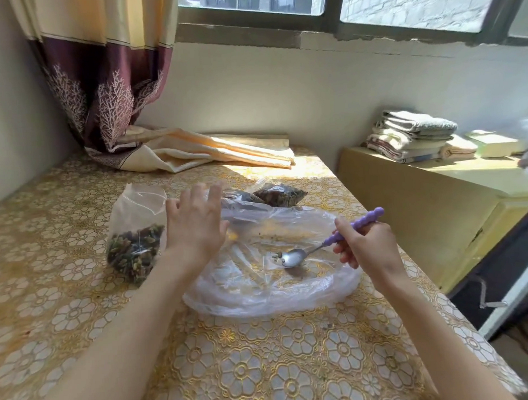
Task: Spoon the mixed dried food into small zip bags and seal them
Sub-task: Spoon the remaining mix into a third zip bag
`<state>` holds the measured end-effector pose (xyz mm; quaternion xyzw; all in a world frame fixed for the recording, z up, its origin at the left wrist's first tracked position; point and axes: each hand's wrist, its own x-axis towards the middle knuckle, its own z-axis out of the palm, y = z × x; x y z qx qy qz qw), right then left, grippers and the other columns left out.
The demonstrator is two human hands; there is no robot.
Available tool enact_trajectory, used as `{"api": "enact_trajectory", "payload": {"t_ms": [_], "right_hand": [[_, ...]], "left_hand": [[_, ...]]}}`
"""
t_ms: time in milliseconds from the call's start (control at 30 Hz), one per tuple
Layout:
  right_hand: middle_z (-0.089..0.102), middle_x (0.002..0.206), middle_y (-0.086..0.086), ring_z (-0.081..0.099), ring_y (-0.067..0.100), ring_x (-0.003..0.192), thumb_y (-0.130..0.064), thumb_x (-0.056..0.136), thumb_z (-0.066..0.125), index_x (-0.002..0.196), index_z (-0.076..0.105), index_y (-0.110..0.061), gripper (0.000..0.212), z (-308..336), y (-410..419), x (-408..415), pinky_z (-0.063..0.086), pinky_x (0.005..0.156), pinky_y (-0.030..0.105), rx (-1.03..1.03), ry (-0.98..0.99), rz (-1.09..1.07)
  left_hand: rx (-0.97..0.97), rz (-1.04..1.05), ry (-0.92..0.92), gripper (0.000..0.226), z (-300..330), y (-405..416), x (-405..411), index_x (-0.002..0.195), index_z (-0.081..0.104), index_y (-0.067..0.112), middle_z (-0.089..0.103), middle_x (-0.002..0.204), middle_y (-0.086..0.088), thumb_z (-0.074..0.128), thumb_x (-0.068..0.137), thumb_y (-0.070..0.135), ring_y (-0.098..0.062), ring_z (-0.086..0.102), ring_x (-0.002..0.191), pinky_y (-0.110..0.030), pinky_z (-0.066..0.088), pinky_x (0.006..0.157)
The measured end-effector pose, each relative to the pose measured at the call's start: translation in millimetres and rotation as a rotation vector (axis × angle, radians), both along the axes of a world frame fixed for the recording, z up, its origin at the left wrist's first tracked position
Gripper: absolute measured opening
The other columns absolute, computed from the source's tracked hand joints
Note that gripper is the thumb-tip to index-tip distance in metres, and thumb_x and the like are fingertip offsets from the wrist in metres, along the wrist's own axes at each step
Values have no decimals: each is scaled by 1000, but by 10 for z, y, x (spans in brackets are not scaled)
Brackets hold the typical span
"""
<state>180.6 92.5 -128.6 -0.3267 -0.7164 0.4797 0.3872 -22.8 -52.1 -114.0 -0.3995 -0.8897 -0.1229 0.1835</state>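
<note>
Big bag [268, 277] nearly empty; right hand [367, 245] pinches spoon [294, 256], scraping last crumbs. Left hand [194, 223] spread beside part-filled, unsealed zip bag [136, 234].

Beyond the left hand [194, 220], filled bags [279, 194] lie partly hidden behind its fingers. The right hand [367, 244] covers the middle of the spoon [294, 256] handle. Both forearms run off the lower edge.

A gold-and-cream floral lace cloth [262, 364] covers the worktop. The metal spoon with the lilac beaded plastic handle [355, 226] lies over a clear, milky plastic sheet bag [260, 289]. The hanging curtain [103, 85] is cream above, maroon below with white branching coral prints.
</note>
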Motion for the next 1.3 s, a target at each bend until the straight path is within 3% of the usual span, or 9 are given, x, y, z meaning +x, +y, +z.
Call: {"api": "enact_trajectory", "payload": {"t_ms": [100, 233, 500, 700, 833, 1033, 1300], "right_hand": [[65, 52, 7, 53, 10, 40, -23, 92, 58, 60, 72, -7, 38, -37, -46, 13, 38, 37, 18, 7, 5, -9], [66, 53, 9, 55, 12, 41, -20, 93, 57, 60, 71, -7, 38, -138, -116, -4, 41, 39, 19, -35, 54, -55], [65, 50, 8, 61, 15, 44, -25, 93, 57, 58, 71, -12, 40, -282, -184, -64, 52, 51, 24, -153, 132, -165], [66, 50, 6, 63, 14, 45, -23, 93, 58, 58, 70, -11, 39, -300, -170, -75, 49, 44, 16, -261, 202, -186], [68, 55, 7, 65, 12, 48, -18, 93, 57, 70, 70, -1, 32, -257, -167, -81, 49, 45, 15, -399, 329, -159], [70, 63, 7, 65, 8, 52, -19, 93, 57, 79, 71, -1, 27, -181, -166, -105, 48, 45, 14, -511, 369, -81], [70, 63, 8, 62, 9, 48, -19, 94, 57, 59, 71, -10, 38, -133, -141, -125, 45, 41, 15, -500, 359, -88]], "left_hand": [[61, -6, 80, 28, 112, 99, -29, 120, 52, 19, 63, 109, -1, 47, 92, 20, -22, 52, 101, -34, 23, 77], [247, -129, 75, 20, 311, 117, 52, 101, 66, 11, 64, 102, -9, 48, 93, 16, -30, 56, 92, -38, 36, 82], [385, -280, 85, 17, 612, 25, 374, 98, 67, 10, 63, 96, -8, 54, 91, 18, -32, 58, 88, -41, 47, 73], [442, -311, 47, 16, 595, -18, 465, 97, 67, 12, 63, 96, -3, 55, 91, 21, -27, 59, 87, -30, 41, 65], [469, -382, -27, 14, 577, -35, 491, 95, 68, 9, 64, 95, -4, 58, 90, 19, -29, 61, 86, -41, 51, 74], [473, -370, -122, 15, 535, -25, 399, 98, 69, 9, 65, 96, -6, 59, 89, 18, -26, 63, 88, -43, 52, 77], [450, -319, -170, 16, 567, 27, 240, 97, 69, 9, 68, 97, -9, 60, 88, 17, -27, 63, 92, -43, 50, 82]]}}
